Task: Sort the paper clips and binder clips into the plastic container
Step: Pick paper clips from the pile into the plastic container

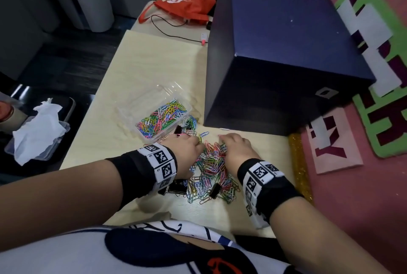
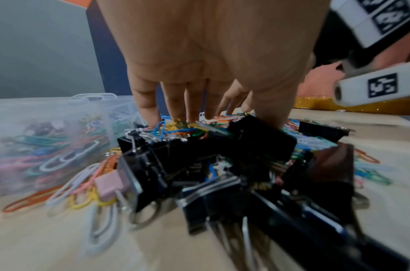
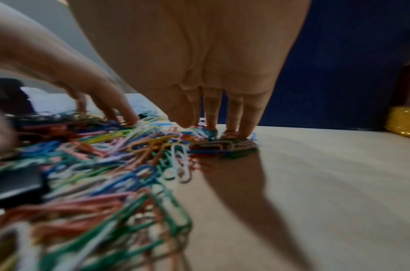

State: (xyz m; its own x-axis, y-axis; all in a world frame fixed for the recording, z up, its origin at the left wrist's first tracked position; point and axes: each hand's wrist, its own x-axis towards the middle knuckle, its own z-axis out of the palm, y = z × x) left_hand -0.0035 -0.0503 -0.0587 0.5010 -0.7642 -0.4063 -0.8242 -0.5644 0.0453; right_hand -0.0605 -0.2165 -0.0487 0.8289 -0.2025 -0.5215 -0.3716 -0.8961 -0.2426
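A clear plastic container stands on the pale table, its near part full of coloured paper clips. In front of it lies a loose pile of coloured paper clips with black binder clips mixed in. My left hand and right hand are both on the pile's far end, close together. The left fingertips point straight down onto the clips, behind a heap of binder clips. The right fingertips stand straight on paper clips at the pile's right edge. Neither hand holds anything.
A large dark blue box stands right behind the pile and to the right of the container. A gold glitter strip and pink felt board border the table's right side. A red bag and black cable lie far back. A tissue-filled box sits left.
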